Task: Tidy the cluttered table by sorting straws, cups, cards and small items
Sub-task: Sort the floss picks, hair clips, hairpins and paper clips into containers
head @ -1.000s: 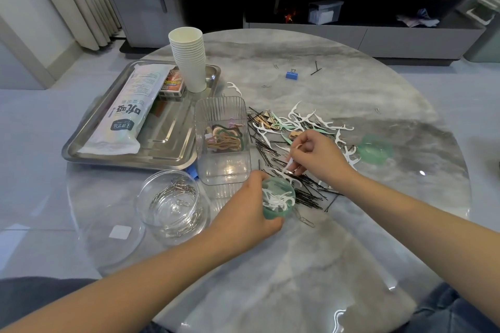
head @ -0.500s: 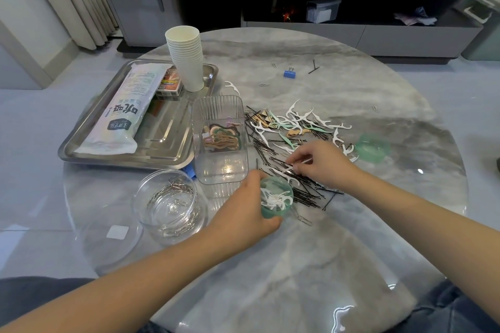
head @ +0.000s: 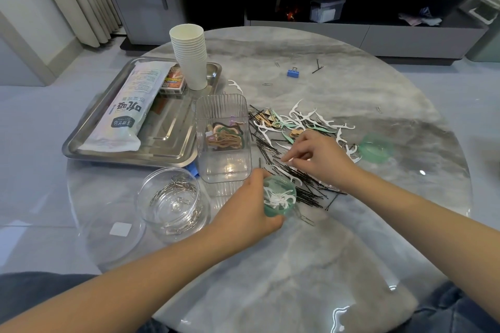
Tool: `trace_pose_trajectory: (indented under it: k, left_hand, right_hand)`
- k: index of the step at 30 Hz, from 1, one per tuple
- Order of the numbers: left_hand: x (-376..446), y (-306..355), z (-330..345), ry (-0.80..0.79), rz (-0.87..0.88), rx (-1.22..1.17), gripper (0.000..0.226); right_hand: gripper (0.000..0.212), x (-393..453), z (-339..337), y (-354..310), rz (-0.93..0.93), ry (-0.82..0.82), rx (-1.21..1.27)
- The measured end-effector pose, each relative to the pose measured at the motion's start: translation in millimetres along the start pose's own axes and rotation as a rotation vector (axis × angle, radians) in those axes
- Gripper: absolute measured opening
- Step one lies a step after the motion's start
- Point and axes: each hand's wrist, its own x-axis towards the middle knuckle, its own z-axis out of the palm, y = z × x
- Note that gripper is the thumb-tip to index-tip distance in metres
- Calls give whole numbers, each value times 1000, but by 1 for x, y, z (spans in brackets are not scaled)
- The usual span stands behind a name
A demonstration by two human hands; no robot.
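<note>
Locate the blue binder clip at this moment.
In the head view, the blue binder clip lies on the marble table toward its far side, right of the paper cup stack and left of a lone black hairpin.

Bare tabletop lies open near the person — farther on, hairpins, a clear box and a tray block the way.

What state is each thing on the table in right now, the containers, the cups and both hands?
green tub: open, held by the left hand, floss picks inside
left hand: grips the green tub
right hand: pinches a white floss pick over the pile
green lid: off, lying on the table
clear square box: open, upright, partly filled
round clear bowl: open, paper clips inside
paper cups: stacked upright in the tray
</note>
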Motion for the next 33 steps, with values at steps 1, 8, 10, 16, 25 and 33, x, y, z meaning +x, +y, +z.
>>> trace_pose_trajectory:
  k: [1, 8, 10, 16, 25, 33]
  left_hand:
    - [0, 0, 0, 1, 0, -3, 56]
    - [1, -1, 1, -1, -6, 14, 59]
    - [1, -1, 1, -3, -5, 24, 60]
    - [1, 0, 0, 0, -4, 21, 56]
    - [2, 0, 1, 2, -17, 14, 59]
    - [3, 3, 1, -5, -9, 27, 59]
  right_hand:
    - [13, 0, 1, 4, -18, -25, -12]
    - [35, -5, -1, 13, -86, -252, -259]
    - [25, -4, 1, 12, -33, -175, -230]
    - [17, -1, 16, 5, 149, -164, -276]
    - [4, -3, 17, 5, 205, -168, -223]
    - [4, -3, 7, 11, 229, -160, -179]
